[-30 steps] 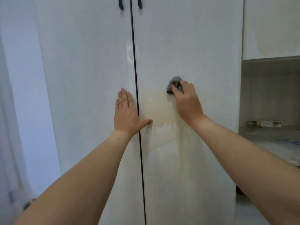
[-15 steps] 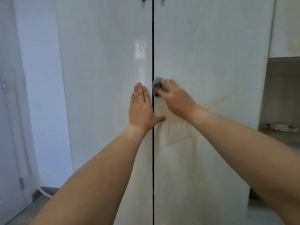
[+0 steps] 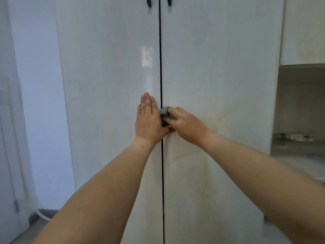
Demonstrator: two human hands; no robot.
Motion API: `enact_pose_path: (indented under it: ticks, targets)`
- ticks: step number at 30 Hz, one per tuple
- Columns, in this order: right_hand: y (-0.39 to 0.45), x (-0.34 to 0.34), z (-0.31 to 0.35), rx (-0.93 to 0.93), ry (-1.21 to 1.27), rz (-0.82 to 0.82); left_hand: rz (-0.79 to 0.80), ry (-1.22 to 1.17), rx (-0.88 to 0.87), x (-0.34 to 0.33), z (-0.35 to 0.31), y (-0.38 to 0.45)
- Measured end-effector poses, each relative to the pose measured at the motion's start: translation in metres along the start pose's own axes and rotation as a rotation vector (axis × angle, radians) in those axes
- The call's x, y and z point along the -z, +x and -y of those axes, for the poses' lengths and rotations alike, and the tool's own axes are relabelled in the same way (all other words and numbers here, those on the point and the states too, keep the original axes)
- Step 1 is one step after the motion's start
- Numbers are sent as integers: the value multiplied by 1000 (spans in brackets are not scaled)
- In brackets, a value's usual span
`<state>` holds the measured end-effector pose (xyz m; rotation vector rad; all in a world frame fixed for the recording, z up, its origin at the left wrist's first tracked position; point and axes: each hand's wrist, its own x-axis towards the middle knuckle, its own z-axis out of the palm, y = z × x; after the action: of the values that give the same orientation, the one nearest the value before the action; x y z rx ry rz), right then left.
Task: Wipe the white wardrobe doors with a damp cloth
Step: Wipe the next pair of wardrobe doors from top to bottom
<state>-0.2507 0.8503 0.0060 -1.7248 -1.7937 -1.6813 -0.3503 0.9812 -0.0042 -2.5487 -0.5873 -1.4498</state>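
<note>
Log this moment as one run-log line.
left hand flat on left door | right hand presses cloth on right door by seam

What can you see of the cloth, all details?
The cloth is a small grey-green wad, fabric by the look of it, bunched up rather than spread flat. It is pressed against the right wardrobe door, right beside the dark gap between the doors, about level with a yellowish stain that spreads to its right. The right hand clutches it, fingers curled over it and hiding most of it. The left hand, flat on the left door, touches or nearly touches it. Dampness cannot be judged.
</note>
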Motion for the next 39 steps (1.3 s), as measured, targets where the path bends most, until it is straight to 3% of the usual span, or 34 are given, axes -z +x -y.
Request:
enact_pose_path:
  ticks: [3, 5, 6, 8, 9, 12, 14, 15, 17, 19, 21, 23, 25, 26, 29, 31, 35, 36, 37, 39]
  targets:
    - [-12, 14, -21, 127, -96, 79, 44, 11, 4, 1, -1, -1]
    - [2, 29, -41, -68, -135, -51, 73, 15, 4, 4, -3, -1]
    - [9, 33, -47, -256, -93, -133, 79, 8, 1, 6, -4, -2]
    - [9, 29, -38, -433, -9, -169, 61, -4, -3, 9, -6, -6]
    - [6, 24, -24, -397, -39, -140, 52, -12, -14, 9, -8, -8]
    - [-30, 7, 2, 42, -52, 39, 47, -58, -53, 0, -17, -20]
    - [-33, 15, -16, 109, -52, 93, 81, -56, -60, -5, -23, -25]
    - [-28, 20, -30, 28, -70, 30, 90, -45, -54, -6, -25, -27]
    - [-14, 31, -54, -323, -99, -179, 84, -31, -35, -8, -29, -26]
    - [-15, 33, -54, -583, -14, -276, 80, -24, -20, -7, -32, -25]
    - [-32, 26, -33, -454, 9, -172, 77, -17, 1, -7, -35, -26]
    - [-64, 21, -23, -103, -34, -10, 61, -34, 25, -8, -40, -28]
    - [-73, 32, -45, -25, -93, 27, 30, -53, 54, -9, -49, -30]
    - [-69, 39, -57, -102, -119, -17, 13, -65, 66, -10, -54, -31]
    - [-57, 57, -85, -585, -129, -215, -7, -88, 59, -13, -75, -32]
    - [-62, 55, -73, -709, -41, -230, -1, -94, 42, -15, -88, -30]
    - [-120, 42, -50, -96, -78, 55, 11, -97, 53, -21, -105, -28]
    - [-127, 43, -64, -54, -113, 40, 13, -93, 64, -22, -108, -29]
    - [-130, 47, -77, -124, -128, 15, 21, -91, 74, -22, -110, -28]
    - [-121, 65, -99, -514, -64, -144, 44, -92, 92, -22, -116, -27]
